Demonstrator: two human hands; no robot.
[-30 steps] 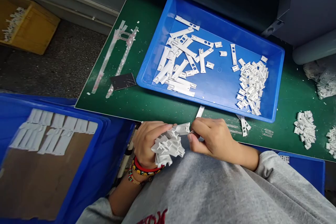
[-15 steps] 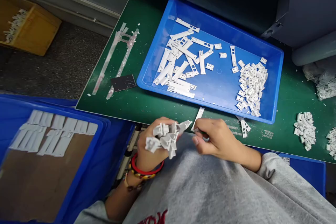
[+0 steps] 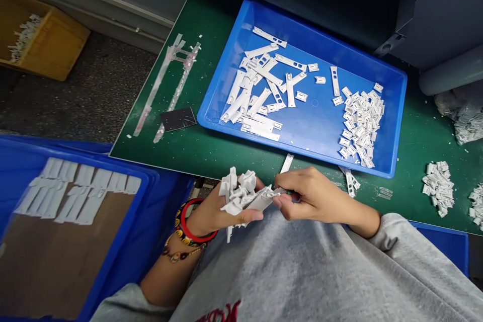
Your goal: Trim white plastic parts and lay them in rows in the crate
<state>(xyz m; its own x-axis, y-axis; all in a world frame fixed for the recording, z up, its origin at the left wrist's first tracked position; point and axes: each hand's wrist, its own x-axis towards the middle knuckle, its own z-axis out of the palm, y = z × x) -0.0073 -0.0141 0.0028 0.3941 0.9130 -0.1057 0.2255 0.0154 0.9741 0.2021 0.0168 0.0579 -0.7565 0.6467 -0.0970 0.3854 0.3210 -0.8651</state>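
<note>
My left hand (image 3: pixel 215 214) is closed around a bunch of white plastic parts (image 3: pixel 237 193), whose ends stick out in several directions. One long strip of the bunch points right, its tip (image 3: pixel 272 192) meeting the fingers of my right hand (image 3: pixel 311 196). Thumb and forefinger of that hand are pinched together at the strip's end. A bit of something dark shows between them, too small to name. Just beyond the hands, a white strip (image 3: pixel 287 162) lies on the green table (image 3: pixel 169 153).
A blue tray (image 3: pixel 302 148) holds long white strips at left and a heap of small white clips (image 3: pixel 362 123) at right. More clips (image 3: pixel 438 188) lie on the table's right. At left, a blue bin (image 3: pixel 145 181) has strips on cardboard. A black plate (image 3: pixel 178 119) lies near the tray.
My left hand has turned, so the bunch now points its strip toward the right. My right fingers, apart from the bunch before, now meet the strip's end.
</note>
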